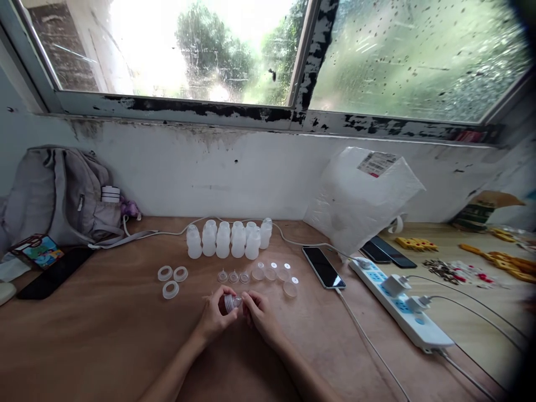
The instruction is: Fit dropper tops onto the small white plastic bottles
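Observation:
My left hand (216,314) is closed around a translucent bottle collar ring (229,302). A clear silicone nipple (237,301) pokes out of the ring, pointing right. The fingertips of my right hand (258,314) pinch the nipple's tip; part of it is hidden by the fingers. Just beyond my hands, three loose clear nipples (233,276) lie in a row. Right of them are several clear round caps (271,272) with white dots. Three collar rings (171,289) rest to the left. Farther back, several frosted baby bottles (223,240) stand upright in a cluster.
A phone (324,267) on a charging cable lies right of the caps. Past it are a white power strip (400,304) with chargers, dark phones (387,251), a plastic bag (360,195) and yellow parts (416,244). A grey backpack (62,195) sits at the left against the wall.

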The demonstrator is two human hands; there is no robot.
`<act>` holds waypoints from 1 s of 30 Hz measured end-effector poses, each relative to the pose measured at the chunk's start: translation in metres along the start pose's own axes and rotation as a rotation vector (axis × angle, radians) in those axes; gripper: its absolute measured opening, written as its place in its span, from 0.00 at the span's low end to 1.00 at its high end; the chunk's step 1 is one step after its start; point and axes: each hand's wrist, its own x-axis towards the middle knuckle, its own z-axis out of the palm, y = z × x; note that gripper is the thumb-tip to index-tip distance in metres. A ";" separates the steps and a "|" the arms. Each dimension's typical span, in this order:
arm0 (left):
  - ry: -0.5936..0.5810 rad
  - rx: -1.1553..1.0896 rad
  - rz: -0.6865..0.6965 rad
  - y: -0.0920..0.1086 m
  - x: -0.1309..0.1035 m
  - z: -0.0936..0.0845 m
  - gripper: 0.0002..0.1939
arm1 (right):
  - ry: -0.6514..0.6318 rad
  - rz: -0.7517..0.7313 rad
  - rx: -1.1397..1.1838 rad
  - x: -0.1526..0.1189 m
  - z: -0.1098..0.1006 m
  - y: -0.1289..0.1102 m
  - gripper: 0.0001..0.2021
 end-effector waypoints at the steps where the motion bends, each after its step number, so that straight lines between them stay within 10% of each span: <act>1: 0.004 0.050 0.030 0.000 0.000 -0.001 0.11 | -0.002 -0.019 -0.026 0.001 -0.001 0.001 0.20; 14: 0.063 0.424 0.212 -0.002 -0.006 0.001 0.08 | 0.014 -0.373 -0.423 -0.003 0.003 0.001 0.12; 21: 0.100 0.377 0.197 -0.007 -0.004 -0.011 0.06 | 0.328 -0.566 -0.752 0.076 -0.034 -0.096 0.07; 25: 0.025 0.339 0.148 -0.012 -0.005 -0.014 0.05 | 0.177 -0.288 -1.306 0.144 -0.052 -0.152 0.13; 30: -0.038 0.191 0.154 -0.021 0.000 -0.014 0.07 | -0.045 -0.028 -1.461 0.204 -0.052 -0.153 0.16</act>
